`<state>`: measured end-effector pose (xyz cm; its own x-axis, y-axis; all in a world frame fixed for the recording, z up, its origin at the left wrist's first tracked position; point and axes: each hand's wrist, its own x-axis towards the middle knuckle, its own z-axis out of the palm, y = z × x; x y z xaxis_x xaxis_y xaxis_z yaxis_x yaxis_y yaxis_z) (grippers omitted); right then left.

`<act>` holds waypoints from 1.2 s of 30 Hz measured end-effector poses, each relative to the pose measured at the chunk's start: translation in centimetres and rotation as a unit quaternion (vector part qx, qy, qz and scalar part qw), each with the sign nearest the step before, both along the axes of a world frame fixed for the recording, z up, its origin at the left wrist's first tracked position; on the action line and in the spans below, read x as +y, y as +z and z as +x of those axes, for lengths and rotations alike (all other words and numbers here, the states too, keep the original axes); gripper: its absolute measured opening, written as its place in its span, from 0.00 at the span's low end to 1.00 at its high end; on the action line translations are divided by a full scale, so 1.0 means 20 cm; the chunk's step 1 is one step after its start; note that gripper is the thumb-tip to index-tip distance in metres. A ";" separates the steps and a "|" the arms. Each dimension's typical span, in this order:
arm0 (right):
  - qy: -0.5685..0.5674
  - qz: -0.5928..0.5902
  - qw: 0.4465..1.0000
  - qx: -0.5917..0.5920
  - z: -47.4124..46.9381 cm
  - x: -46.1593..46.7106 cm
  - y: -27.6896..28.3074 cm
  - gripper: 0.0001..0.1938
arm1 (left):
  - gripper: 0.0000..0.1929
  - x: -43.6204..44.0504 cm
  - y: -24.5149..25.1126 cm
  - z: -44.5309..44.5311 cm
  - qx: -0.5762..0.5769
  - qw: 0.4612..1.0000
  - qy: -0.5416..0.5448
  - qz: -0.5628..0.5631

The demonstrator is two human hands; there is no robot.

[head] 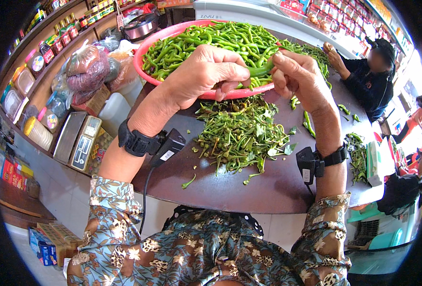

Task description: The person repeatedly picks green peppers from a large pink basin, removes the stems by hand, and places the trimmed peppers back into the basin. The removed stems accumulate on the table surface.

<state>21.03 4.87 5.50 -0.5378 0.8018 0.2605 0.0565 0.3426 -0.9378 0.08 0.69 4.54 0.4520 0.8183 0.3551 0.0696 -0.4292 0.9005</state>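
Observation:
A green chili pepper point(261, 70) is stretched between my two hands above the near rim of a red plastic basin point(138, 60). My left hand point(207, 73) grips its left end between thumb and curled fingers. At the other end, my right hand point(300, 77) pinches it with thumb and forefinger; those fingertips hide the tip there. Green chili peppers point(214, 39) are heaped in the basin. Below my hands, a pile of plucked stems and leaves point(241, 134) lies on the dark tabletop point(211, 189).
Across the table at right, another person point(368, 77) holds up a hand near more peppers and leaves point(307, 52). Shelves of jars point(57, 44), bagged goods point(86, 68) and a weighing scale point(84, 143) stand at left. A green-and-white box point(374, 164) sits at the right edge.

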 end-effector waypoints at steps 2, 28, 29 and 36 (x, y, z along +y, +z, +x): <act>0.019 -0.004 1.000 -0.006 -0.02 -0.01 -0.01 0.23 | 0.09 0.00 0.00 0.00 -0.020 1.000 0.016 -0.007; 0.012 0.074 0.997 0.004 -0.03 -0.02 -0.02 0.10 | 0.09 0.01 -0.03 0.02 -0.016 0.996 0.002 -0.083; 0.018 0.076 0.997 0.006 -0.03 -0.02 -0.02 0.11 | 0.09 0.00 -0.03 0.02 -0.020 0.996 0.002 -0.086; -0.028 0.118 0.993 -0.012 0.00 0.00 0.02 0.19 | 0.07 0.01 -0.02 0.02 -0.082 0.993 0.046 -0.076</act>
